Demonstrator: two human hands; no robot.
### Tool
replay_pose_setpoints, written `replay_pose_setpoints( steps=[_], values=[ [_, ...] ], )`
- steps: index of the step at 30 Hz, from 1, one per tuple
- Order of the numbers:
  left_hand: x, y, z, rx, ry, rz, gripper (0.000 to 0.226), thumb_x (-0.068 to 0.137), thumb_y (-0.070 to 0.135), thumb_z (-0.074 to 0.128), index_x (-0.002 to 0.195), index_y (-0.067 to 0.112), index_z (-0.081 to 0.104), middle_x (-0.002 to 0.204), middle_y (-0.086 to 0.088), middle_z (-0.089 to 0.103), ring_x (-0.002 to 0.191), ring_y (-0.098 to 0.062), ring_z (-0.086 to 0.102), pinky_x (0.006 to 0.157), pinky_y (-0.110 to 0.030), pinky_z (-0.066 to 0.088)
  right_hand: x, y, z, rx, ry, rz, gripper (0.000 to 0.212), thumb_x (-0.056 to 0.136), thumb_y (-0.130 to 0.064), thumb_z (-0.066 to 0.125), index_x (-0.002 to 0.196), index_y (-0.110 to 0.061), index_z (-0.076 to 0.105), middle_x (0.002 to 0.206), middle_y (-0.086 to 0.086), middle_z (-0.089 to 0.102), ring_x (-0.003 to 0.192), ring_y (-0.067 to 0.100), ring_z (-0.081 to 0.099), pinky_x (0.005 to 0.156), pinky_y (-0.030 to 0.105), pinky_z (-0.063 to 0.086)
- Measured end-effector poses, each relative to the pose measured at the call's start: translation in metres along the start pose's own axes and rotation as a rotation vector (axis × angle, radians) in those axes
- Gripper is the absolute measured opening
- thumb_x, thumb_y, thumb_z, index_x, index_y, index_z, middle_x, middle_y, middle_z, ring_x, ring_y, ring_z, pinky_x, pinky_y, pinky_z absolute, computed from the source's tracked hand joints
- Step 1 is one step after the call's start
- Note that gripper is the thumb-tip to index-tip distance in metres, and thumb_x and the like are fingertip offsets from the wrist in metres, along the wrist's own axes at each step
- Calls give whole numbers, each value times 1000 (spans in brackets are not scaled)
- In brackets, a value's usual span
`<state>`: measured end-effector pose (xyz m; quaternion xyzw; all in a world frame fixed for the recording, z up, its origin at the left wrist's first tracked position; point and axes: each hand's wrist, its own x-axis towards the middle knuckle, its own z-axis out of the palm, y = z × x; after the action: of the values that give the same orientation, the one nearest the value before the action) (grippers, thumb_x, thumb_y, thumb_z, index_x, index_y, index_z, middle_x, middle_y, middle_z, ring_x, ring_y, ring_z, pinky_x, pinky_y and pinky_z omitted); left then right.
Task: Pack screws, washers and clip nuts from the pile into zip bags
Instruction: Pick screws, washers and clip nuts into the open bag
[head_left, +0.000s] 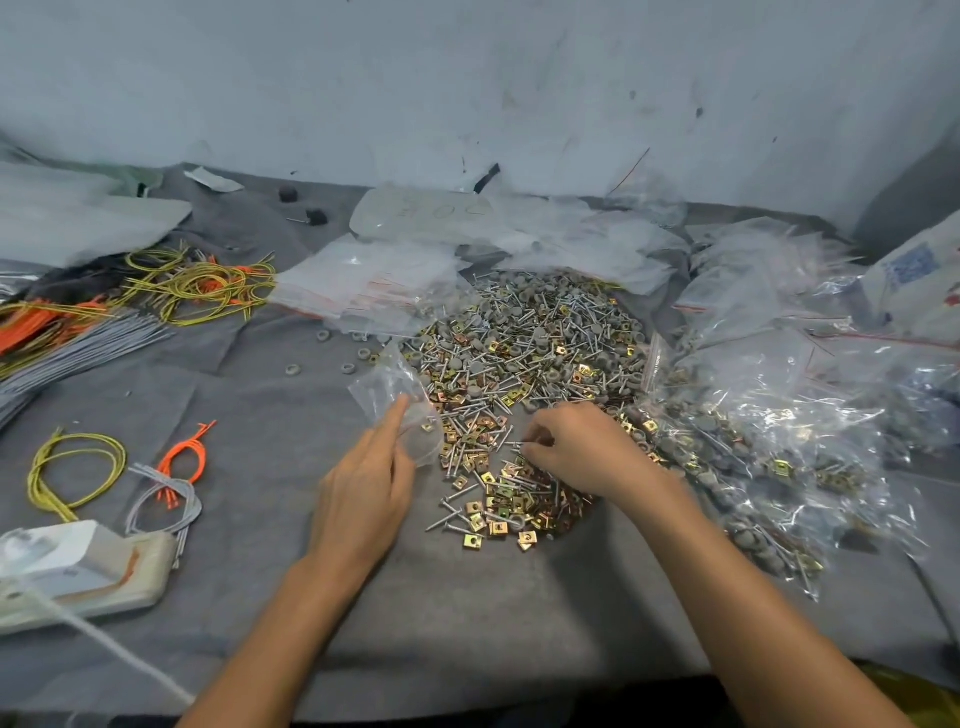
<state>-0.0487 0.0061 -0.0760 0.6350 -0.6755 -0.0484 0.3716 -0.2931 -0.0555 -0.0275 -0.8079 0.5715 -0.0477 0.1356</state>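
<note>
A big pile (524, 358) of silver screws, grey washers and brass-coloured clip nuts lies on the grey cloth in the middle. My left hand (371, 483) holds a small clear zip bag (400, 405) at the pile's left edge; a clip nut shows inside the bag. My right hand (582, 449) rests on the near part of the pile, its fingers curled and pinching screws (519, 444). Loose clip nuts (498, 514) spread out below both hands.
Filled zip bags (769, 447) are heaped at the right. Empty bags (374, 286) lie behind the pile. Yellow, orange and grey cable ties (171, 291) lie at the left, a white power strip (83, 571) at the front left. Stray washers (322, 338) dot the cloth.
</note>
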Motion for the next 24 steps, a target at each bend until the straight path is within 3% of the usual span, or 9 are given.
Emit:
replay_pose_setpoints(
  steps=[4,7,10,13,16,22,24],
  values=[
    [-1,0,-1,-127,56,-106,33,96,21,60,120,30,40,80,5,62,68,-32,65,60,-43,50,5,-2,1,-44,-41,13,13,97,-24,58,84,-26,56,77,-8,62,70,9,57,61,31,50],
    [-1,0,-1,-105,152,-26,26,93,15,66,114,24,53,83,12,58,68,-19,60,62,-37,51,6,-2,0,-27,-81,19,8,97,-23,57,89,-24,57,82,-6,64,75,11,60,68,35,54],
    [-2,-3,1,-66,276,26,25,91,8,71,113,19,67,87,9,63,70,-4,48,67,-28,47,8,-2,-2,-8,-115,22,7,99,-22,55,95,-21,60,88,-5,66,81,13,62,79,41,56],
    [-3,-6,3,-28,332,59,23,93,15,64,114,17,74,87,5,60,71,-8,51,68,-22,41,6,-3,-1,-19,-109,23,11,99,-17,49,96,-19,59,93,-1,63,86,18,60,84,43,54],
    [-1,-6,2,-33,344,53,24,92,24,61,109,17,76,94,4,51,81,-13,52,69,-24,41,-1,-5,-3,44,-11,43,12,102,-19,46,99,-21,57,101,-2,56,96,20,53,90,42,49],
    [-2,-7,4,35,261,98,23,93,14,66,114,14,75,83,1,64,73,-17,60,66,-28,43,-30,-49,-1,410,154,-52,9,101,-26,56,95,-31,62,91,-12,57,83,2,51,72,26,43],
    [-2,-6,4,48,253,120,25,91,17,63,112,12,76,80,-3,66,70,-22,63,67,-31,43,-31,-69,9,407,197,-84,8,100,-28,58,96,-29,64,90,-13,56,83,4,51,75,29,44]
  ],
)
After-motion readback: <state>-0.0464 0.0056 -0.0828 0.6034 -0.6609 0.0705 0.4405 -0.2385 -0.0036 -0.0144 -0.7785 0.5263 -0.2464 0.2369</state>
